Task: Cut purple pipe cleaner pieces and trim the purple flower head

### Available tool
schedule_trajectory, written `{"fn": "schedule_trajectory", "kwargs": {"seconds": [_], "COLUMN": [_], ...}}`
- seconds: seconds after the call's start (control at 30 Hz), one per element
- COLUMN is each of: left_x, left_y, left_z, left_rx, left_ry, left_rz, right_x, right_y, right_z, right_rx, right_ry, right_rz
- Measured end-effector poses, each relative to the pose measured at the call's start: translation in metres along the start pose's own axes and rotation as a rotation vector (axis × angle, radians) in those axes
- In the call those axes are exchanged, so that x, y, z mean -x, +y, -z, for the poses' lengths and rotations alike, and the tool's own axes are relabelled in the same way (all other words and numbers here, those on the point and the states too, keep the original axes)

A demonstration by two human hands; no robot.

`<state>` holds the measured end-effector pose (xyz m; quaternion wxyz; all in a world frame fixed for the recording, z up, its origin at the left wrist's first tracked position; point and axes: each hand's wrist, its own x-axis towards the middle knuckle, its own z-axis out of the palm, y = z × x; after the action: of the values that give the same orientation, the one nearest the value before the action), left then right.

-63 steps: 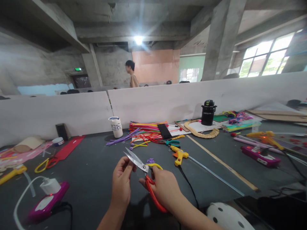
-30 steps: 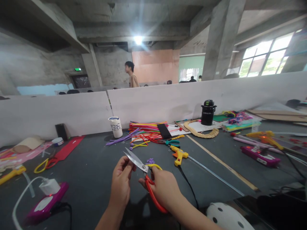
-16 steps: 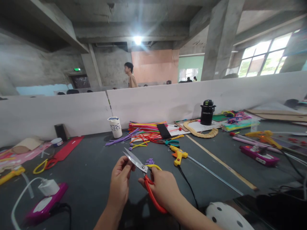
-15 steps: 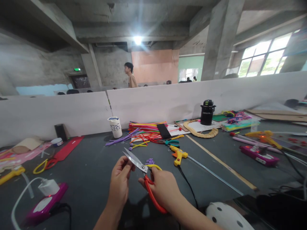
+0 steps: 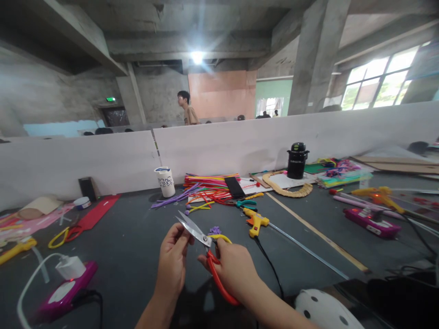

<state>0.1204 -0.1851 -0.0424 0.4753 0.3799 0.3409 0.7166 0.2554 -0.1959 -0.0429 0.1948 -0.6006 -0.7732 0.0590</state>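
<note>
My right hand [image 5: 233,267] is wrapped round scissors [image 5: 195,230] with one red and one yellow handle. Their blades point up and to the left, slightly parted. My left hand [image 5: 174,253] is closed in a pinch right at the blades; what its fingers hold is too small to make out. Just behind the scissors lies a small heap of purple pieces [image 5: 215,230]. Purple and yellow stems [image 5: 200,207] rest on the dark table beyond my hands.
Right of my hands is a yellow glue gun [image 5: 256,222] with a cable. Behind stand a white cup [image 5: 165,182] and a black bottle [image 5: 297,162]. Purple power strips [image 5: 66,292] lie at both sides. A person [image 5: 188,109] is beyond the white partition [image 5: 219,146].
Both hands and the scissors have stayed almost in the same place. The person beyond the partition has shifted very slightly.
</note>
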Motion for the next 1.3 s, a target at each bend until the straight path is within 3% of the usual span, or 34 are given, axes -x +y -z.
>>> {"fn": "schedule_trajectory", "kwargs": {"seconds": [0.33, 0.57, 0.83, 1.1, 1.3], "left_x": [-0.003, -0.003, 0.004, 0.008, 0.009], "left_y": [0.003, 0.011, 0.011, 0.000, -0.001], "left_z": [0.002, 0.000, -0.006, -0.010, -0.012], "left_rx": [-0.012, -0.063, -0.281, -0.409, -0.440], "left_ry": [0.001, -0.032, -0.196, -0.413, -0.432], "left_rz": [0.011, 0.024, 0.077, 0.204, 0.215], "right_x": [-0.002, -0.008, -0.014, -0.014, -0.015], "right_y": [0.002, 0.013, 0.019, 0.021, 0.021], "right_z": [-0.002, 0.000, 0.014, 0.021, 0.019], "right_rx": [0.001, -0.239, -0.876, -1.006, -1.018], "right_ry": [0.017, 0.033, -0.022, -0.062, -0.046], "right_rz": [-0.004, -0.031, 0.020, 0.021, 0.022]}}
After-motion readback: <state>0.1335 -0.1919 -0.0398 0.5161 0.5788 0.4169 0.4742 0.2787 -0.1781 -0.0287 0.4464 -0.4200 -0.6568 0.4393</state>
